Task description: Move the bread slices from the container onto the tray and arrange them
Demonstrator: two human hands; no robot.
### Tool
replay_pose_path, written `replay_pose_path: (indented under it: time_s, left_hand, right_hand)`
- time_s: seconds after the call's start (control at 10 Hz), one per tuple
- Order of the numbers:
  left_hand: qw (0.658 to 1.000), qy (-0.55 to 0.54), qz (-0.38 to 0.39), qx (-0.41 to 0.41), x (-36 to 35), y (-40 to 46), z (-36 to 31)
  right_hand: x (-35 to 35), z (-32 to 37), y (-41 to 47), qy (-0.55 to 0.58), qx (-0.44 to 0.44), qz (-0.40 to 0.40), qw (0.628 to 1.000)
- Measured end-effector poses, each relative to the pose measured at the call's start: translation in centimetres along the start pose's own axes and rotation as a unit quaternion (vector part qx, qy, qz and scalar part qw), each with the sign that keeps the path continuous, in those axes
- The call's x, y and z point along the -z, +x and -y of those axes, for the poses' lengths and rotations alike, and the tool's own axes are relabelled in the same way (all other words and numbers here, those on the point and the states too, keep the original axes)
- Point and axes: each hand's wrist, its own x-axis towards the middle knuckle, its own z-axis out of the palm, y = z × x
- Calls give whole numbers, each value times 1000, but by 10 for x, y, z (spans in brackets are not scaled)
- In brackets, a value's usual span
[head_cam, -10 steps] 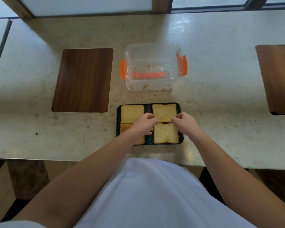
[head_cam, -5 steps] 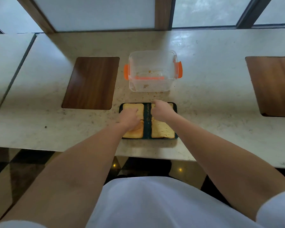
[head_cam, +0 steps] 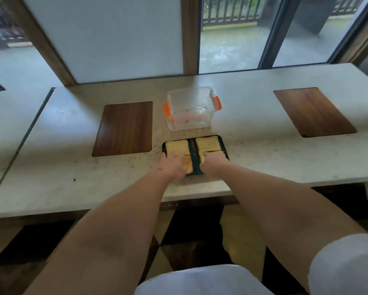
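A dark tray (head_cam: 192,148) lies on the pale counter near its front edge. Two golden bread slices show fully at its far side, one on the left (head_cam: 176,146) and one on the right (head_cam: 207,143). My left hand (head_cam: 173,165) lies flat with spread fingers on the near-left slice (head_cam: 189,166). My right hand (head_cam: 212,162) rests with curled fingers on the near-right slice, which is mostly hidden. Behind the tray, the clear container (head_cam: 190,109) with orange clips holds only crumbs.
Two dark wooden panels are set into the counter, one left of the tray (head_cam: 124,127) and one at the far right (head_cam: 312,111). Crumbs are scattered around the tray. Windows run along the back. The counter's front edge (head_cam: 195,193) is just below the tray.
Both hands slid from the far slices toward me onto the near slices. My head pulled back and tilted up, so more window and counter show.
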Motion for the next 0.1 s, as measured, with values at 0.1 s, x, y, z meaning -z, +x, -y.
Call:
replay_pose_path:
  time_s: [0.1]
  left_hand:
    - [1000, -25, 2, -1, -12, -20, 1]
  right_hand:
    - [-3, 9, -23, -9, 1, -24, 1000]
